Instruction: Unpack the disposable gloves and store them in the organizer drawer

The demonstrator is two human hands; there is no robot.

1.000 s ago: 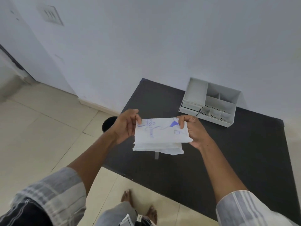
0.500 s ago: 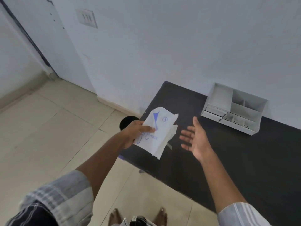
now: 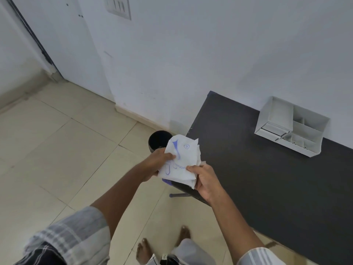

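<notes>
A white paper glove packet [image 3: 180, 159] with blue print is held in the air over the left corner of the dark table [image 3: 267, 184]. My left hand [image 3: 158, 163] pinches its left edge. My right hand [image 3: 204, 180] grips its lower right edge, thumb on top. The white organizer [image 3: 292, 127] with several open compartments and a small drawer at its front left stands at the back of the table against the wall, well to the right of both hands.
A black round bin [image 3: 157, 139] stands on the tiled floor just left of the table corner, behind the packet. A white wall [image 3: 210, 54] runs behind the table. My bare feet [image 3: 162, 245] are on the floor below.
My right hand, open and apart half a second ago, has come back and taken hold of the packet. The view has swung left toward the bin and floor.
</notes>
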